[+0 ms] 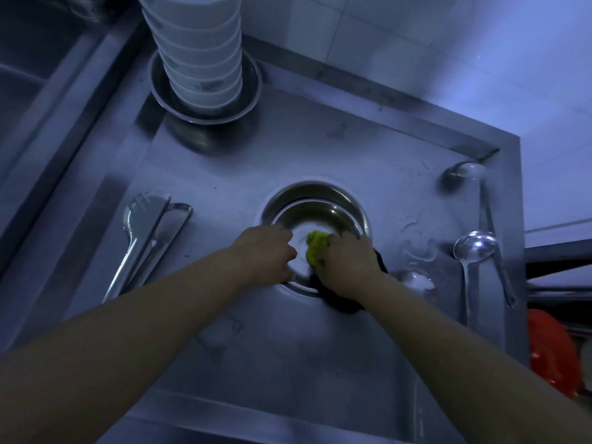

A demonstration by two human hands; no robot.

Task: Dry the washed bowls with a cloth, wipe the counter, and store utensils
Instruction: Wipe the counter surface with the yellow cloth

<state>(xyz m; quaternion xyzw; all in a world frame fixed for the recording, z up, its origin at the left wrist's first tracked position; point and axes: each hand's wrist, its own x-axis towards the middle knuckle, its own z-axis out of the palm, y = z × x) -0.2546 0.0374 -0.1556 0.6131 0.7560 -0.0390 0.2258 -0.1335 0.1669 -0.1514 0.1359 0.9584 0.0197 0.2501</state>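
A steel bowl [320,203] sits on the steel counter [288,347] in the middle of the view. My left hand [266,251] grips the bowl's near left rim. My right hand [349,264] holds a bunched yellow-green cloth [315,248] pressed inside the bowl. A dark cloth [339,299] shows under my right wrist at the bowl's near right edge. A tall stack of white bowls [198,52] stands in another steel bowl [250,94] at the back left.
Steel serving utensils [144,241] lie at the left. Two ladles [474,251] lie along the right edge, with water drops [419,251] beside them. A red object [551,350] sits beyond the counter's right edge. A sink basin [32,91] is at far left.
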